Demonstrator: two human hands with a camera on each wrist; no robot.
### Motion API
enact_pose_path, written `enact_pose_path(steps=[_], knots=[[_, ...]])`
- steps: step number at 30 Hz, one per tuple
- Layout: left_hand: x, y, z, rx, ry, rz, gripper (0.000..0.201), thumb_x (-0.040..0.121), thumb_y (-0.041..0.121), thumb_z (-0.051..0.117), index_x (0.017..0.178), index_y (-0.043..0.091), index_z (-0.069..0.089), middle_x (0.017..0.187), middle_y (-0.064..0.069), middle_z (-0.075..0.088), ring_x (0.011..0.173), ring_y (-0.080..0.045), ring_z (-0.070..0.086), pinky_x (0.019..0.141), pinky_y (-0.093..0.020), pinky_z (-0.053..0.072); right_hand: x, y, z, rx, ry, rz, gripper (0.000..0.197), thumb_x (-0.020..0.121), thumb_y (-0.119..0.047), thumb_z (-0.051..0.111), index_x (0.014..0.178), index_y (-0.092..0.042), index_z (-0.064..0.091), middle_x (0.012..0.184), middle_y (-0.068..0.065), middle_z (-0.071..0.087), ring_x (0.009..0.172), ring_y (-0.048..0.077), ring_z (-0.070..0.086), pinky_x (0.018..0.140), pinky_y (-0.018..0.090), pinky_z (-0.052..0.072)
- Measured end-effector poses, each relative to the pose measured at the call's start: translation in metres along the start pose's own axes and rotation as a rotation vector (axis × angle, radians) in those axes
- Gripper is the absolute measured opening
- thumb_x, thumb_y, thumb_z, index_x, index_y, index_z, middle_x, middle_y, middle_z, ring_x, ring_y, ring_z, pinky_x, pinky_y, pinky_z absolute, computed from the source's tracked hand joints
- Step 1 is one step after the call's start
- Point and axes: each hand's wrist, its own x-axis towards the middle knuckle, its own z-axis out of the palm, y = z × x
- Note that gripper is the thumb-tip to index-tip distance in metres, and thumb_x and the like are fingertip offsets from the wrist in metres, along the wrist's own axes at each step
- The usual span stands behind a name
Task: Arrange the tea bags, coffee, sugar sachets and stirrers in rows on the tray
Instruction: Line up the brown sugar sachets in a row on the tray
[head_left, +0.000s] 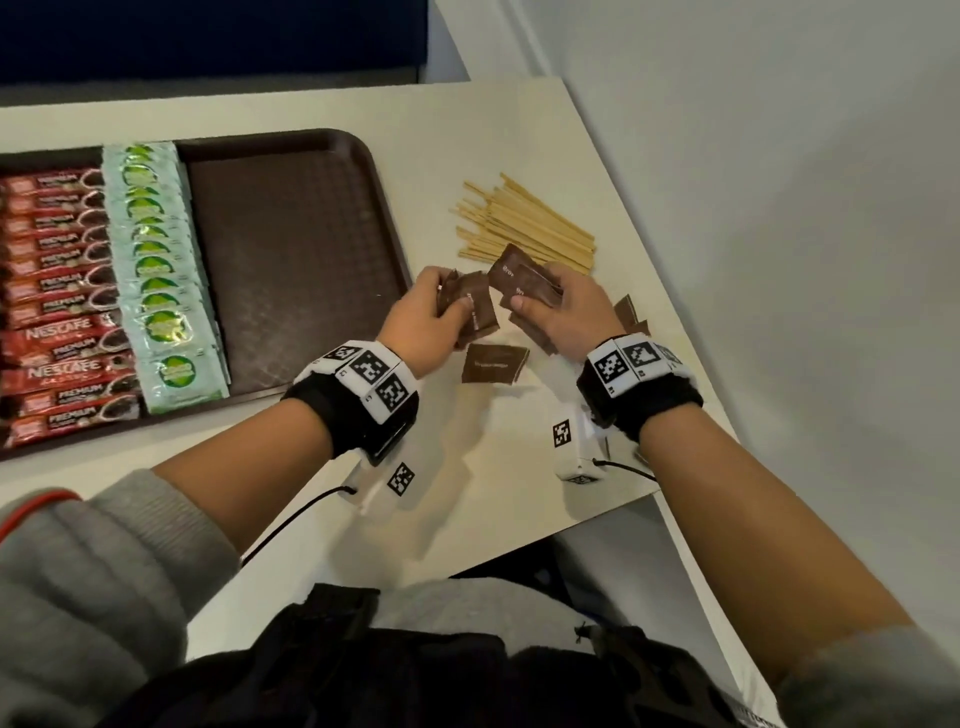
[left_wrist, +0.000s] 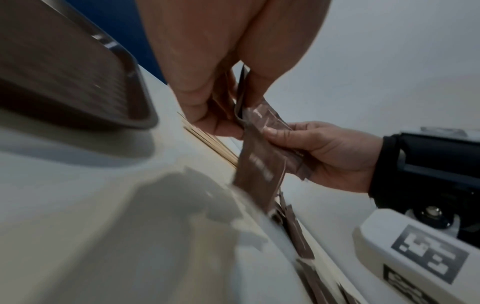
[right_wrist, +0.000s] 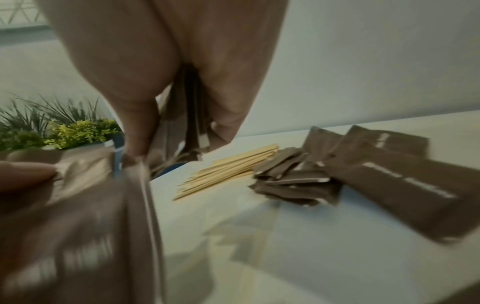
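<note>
Left hand (head_left: 423, 317): fingers curled round a few sugar sachets (head_left: 470, 306)
Right hand (head_left: 563, 312): gripping more
Tray (head_left: 291, 249): at 9 o'clock
Advice: we square both stacks before laying them

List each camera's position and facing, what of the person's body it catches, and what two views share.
Head: worn on the head, looking down at the tray, wooden stirrers and brown sugar sachets; shows both forearms, left hand and right hand.
Left wrist: looks along the left hand's fingers across to the right hand; tray corner at left.
Right wrist: looks along the right hand's fingers toward loose sachets and a plant.
Shared: all three show the stirrers and held sachets.
</note>
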Motion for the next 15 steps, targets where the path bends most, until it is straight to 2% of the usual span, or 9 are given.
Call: enact_pose_path(steps=[2, 4, 6, 8, 11, 15], knots=[[-0.004, -0.001, -0.02, -0.15, 0.048, -0.042, 0.016, 0.098, 0.011, 0.046, 0.112, 0.017, 0.043, 0.113, -0.012, 0.059, 0.069, -0.019, 0.065, 0.058, -0.029, 0.058, 0.003, -0.016, 0.012, 0.056, 0.032, -0.008, 0.024, 0.082, -0.029, 0.068, 0.101, -0.015, 0.061, 0.094, 0.004, 0.07, 0.082, 0.028, 0.066, 0.074, 0.044, 0.054], [-0.009, -0.002, -0.039, -0.211, 0.083, -0.054, 0.02, 0.099, 0.009, 0.042, 0.115, 0.021, 0.042, 0.115, -0.007, 0.056, 0.064, -0.015, 0.066, 0.054, -0.025, 0.057, 0.006, -0.034, 0.024, 0.117, 0.028, -0.028, 0.025, 0.083, -0.029, 0.068, 0.102, -0.015, 0.061, 0.094, 0.006, 0.07, 0.078, 0.033, 0.067, 0.065, 0.048, 0.055], [-0.014, -0.005, -0.057, -0.242, 0.106, -0.041, 0.029, 0.099, 0.006, 0.04, 0.119, 0.027, 0.041, 0.122, -0.005, 0.052, 0.074, -0.016, 0.067, 0.061, -0.03, 0.059, 0.009, -0.055, 0.035, 0.188, 0.01, -0.057, 0.023, 0.085, -0.023, 0.067, 0.103, -0.012, 0.059, 0.089, 0.004, 0.069, 0.072, 0.034, 0.067, 0.049, 0.038, 0.052], [-0.02, -0.006, -0.076, -0.277, 0.121, -0.043, 0.034, 0.098, 0.004, 0.037, 0.12, 0.03, 0.041, 0.125, -0.008, 0.051, 0.087, -0.018, 0.065, 0.067, -0.035, 0.06, 0.009, -0.076, 0.046, 0.247, -0.023, -0.09, 0.019, 0.087, -0.019, 0.066, 0.103, -0.011, 0.059, 0.08, -0.002, 0.066, 0.062, 0.023, 0.064, 0.041, 0.028, 0.046], [-0.026, -0.006, -0.101, -0.387, 0.165, -0.065, 0.038, 0.097, 0.001, 0.032, 0.12, 0.028, 0.041, 0.125, -0.01, 0.052, 0.089, -0.02, 0.065, 0.065, -0.035, 0.06, 0.009, -0.102, 0.067, 0.283, -0.118, -0.139, 0.025, 0.087, -0.021, 0.066, 0.107, -0.007, 0.062, 0.076, -0.007, 0.065, 0.054, 0.003, 0.061, 0.044, 0.022, 0.046], [-0.035, -0.006, -0.13, -0.538, 0.213, -0.108, 0.034, 0.097, 0.004, 0.031, 0.116, 0.028, 0.045, 0.12, -0.009, 0.059, 0.086, -0.025, 0.069, 0.059, -0.036, 0.06, 0.008, -0.127, 0.102, 0.198, -0.216, -0.2, 0.024, 0.085, -0.027, 0.068, 0.103, -0.017, 0.056, 0.084, -0.008, 0.066, 0.071, 0.005, 0.064, 0.061, 0.02, 0.051]])
